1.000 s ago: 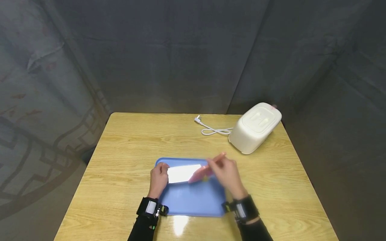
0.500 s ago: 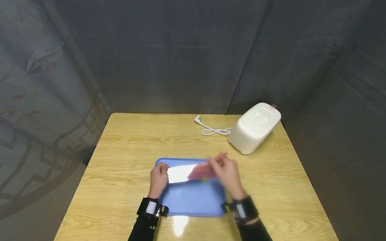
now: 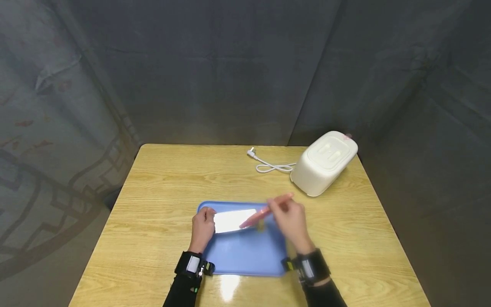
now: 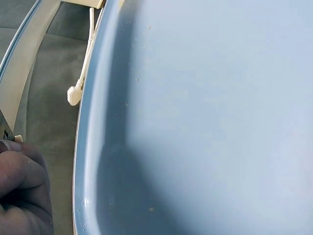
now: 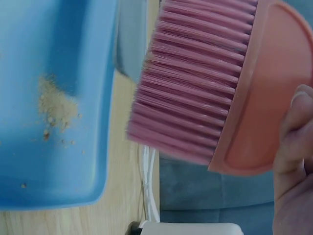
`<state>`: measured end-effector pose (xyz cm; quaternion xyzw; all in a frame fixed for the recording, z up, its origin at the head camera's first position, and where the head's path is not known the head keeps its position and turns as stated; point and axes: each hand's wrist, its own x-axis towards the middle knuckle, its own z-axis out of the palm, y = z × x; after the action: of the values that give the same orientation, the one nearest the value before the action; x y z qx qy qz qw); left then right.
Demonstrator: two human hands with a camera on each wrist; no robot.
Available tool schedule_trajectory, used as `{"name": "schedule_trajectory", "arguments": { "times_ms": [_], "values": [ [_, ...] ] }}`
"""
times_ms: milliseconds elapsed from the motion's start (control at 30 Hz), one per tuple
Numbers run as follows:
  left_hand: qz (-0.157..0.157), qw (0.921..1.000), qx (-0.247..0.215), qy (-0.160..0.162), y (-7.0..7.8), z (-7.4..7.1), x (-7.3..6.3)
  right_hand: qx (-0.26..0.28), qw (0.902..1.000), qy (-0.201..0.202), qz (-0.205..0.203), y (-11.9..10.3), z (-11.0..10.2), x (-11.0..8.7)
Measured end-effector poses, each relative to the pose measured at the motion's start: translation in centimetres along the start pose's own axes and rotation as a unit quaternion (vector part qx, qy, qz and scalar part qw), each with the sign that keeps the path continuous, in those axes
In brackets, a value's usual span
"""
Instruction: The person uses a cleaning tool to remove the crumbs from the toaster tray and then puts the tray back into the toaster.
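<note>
In the head view my left hand [image 3: 202,229] pinches the left end of a shiny flat rectangular metal tray [image 3: 232,221], held above a blue serving tray [image 3: 245,256]. My right hand [image 3: 291,219] grips a pink brush [image 3: 258,216] by its handle, bristles pointing left over the metal tray's right part. In the right wrist view, the pink bristles [image 5: 195,78] fan out in several rows, and a small heap of brown crumbs [image 5: 56,104] lies in the blue tray. The left wrist view shows my curled fingers [image 4: 22,181] at the metal tray's end, and a few scattered crumbs below.
At the back right of the wooden table [image 3: 165,179] stands a cream toaster [image 3: 324,164]. Its white cord [image 3: 274,166] lies looped to the left, ending in a plug [image 3: 251,152]. Grey cloth [image 3: 215,85] surrounds the table's back and sides.
The brush has swung from its flat side showing to nearly edge-on, with my right hand shifted slightly right. My left hand and the metal tray stay almost still.
</note>
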<state>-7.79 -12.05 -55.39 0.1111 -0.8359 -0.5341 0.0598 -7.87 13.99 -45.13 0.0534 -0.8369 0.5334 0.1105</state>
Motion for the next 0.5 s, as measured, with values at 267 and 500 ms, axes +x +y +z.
{"name": "schedule_trajectory", "arguments": {
  "times_ms": [267, 500],
  "values": [
    [0.019, 0.9998, 0.002, -0.008, 0.1, 0.5, -0.1, 0.092, 0.9871, -0.065, -0.114, -1.3, 0.5, 0.6],
    [0.024, 0.9997, 0.0, -0.009, 0.6, 0.9, -0.3, 0.088, 0.9815, -0.127, -0.114, -2.2, 1.4, 1.0]
  ]
}}
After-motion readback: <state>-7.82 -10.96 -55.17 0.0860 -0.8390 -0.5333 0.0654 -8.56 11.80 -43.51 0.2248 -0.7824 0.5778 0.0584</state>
